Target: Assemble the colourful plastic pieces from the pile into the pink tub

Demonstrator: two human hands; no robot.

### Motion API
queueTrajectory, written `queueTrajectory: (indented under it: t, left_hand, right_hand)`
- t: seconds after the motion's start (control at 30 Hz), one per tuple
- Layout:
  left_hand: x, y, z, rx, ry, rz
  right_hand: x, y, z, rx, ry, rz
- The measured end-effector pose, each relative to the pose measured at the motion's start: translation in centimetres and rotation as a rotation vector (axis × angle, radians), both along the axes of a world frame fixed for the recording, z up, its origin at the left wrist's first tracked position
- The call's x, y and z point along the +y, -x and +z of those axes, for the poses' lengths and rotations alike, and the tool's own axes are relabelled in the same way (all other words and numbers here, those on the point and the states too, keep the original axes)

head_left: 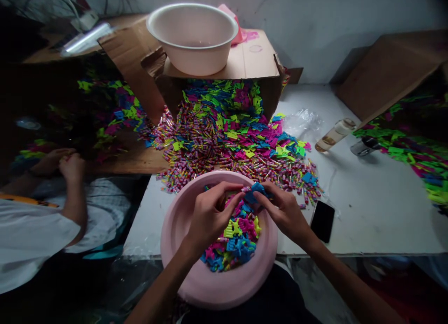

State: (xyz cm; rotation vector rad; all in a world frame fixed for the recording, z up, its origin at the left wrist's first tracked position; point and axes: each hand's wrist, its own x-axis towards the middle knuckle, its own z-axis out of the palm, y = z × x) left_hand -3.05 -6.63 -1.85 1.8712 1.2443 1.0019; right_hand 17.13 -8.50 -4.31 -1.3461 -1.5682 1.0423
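Observation:
Over a pink basin [175, 249], my left hand [213, 210] pinches a small tube with a pink-and-white printed wrapper [246, 189]. My right hand [285, 210] grips a blue plastic piece [257, 192], which meets the tube's end between my fingertips. Whether the two are joined I cannot tell. Below my hands, the basin holds a heap of blue, pink and yellow plastic pieces [241, 244], some with tubes among them. Behind the rim lies a large pile of wrapped tubes [196, 151], mixed with loose coloured plastic pieces [241, 100].
A white bowl [196, 58] stands on a cardboard box [259, 63] behind the pile. To the right are a bottle [334, 136], a metal cup [364, 147], a phone [322, 221] and another box [392, 77]. At left, another person's hands [72, 165] work near more pieces.

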Motion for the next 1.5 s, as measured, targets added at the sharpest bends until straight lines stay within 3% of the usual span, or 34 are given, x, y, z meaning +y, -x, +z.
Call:
queueTrajectory:
  t: [0.17,0.3,0.47,0.53,0.63,0.73,0.9,0.97,1.07,1.13,1.3,1.5]
  left_hand:
    - [-1.0,-0.5,0.2,0.177,-0.305,-0.017]
    - [-2.3,-1.2,-0.1,0.296,-0.403,0.053]
    - [-3.4,-2.0,-0.1,0.364,-0.495,0.142]
    - [-3.1,-1.6,0.5,0.310,-0.444,0.115]
    - [-1.9,-0.2,1.7,0.210,-0.212,-0.048]
    - [-1.2,0.5,1.7,0.191,-0.055,-0.164]
    - [-2.8,-1.3,-0.6,0.286,-0.417,0.115]
    - [-3.6,-2.1,-1.0,0.332,-0.458,0.159]
    - [-4.0,-2.4,-0.6,0.338,-0.422,0.172]
    - [-3.9,-1.9,0.1,0.304,-0.366,0.123]
    - [-2.7,0.3,1.5,0.230,-0.175,-0.154]
    - [-1.0,1.6,1.7,0.210,-0.001,-0.276]
  right_hand:
    - [-0.4,0.1,-0.7,-0.160,-0.215,-0.009]
    - [-0.6,0.4,-0.9,-0.212,-0.435,0.004]
    - [-0.6,0.7,-0.9,-0.231,-0.531,-0.038]
    - [-0.5,0.3,-1.1,-0.227,-0.556,0.003]
    - [-0.3,-0.6,-1.5,-0.201,-0.569,0.132]
    - [-0.1,-0.9,-1.7,-0.183,-0.556,0.179]
    - [-0.5,0.6,-1.7,-0.235,-0.530,0.004]
    - [-0.8,1.1,-1.7,-0.229,-0.530,-0.044]
    - [-1.1,1.2,-2.0,-0.196,-0.544,-0.053]
    - [-1.1,0.8,-2.4,-0.167,-0.561,-0.009]
    - [-1.2,-0.5,-3.6,-0.142,-0.567,0.136]
    - [-1.7,-0.3,-4.1,-0.126,-0.550,0.156]
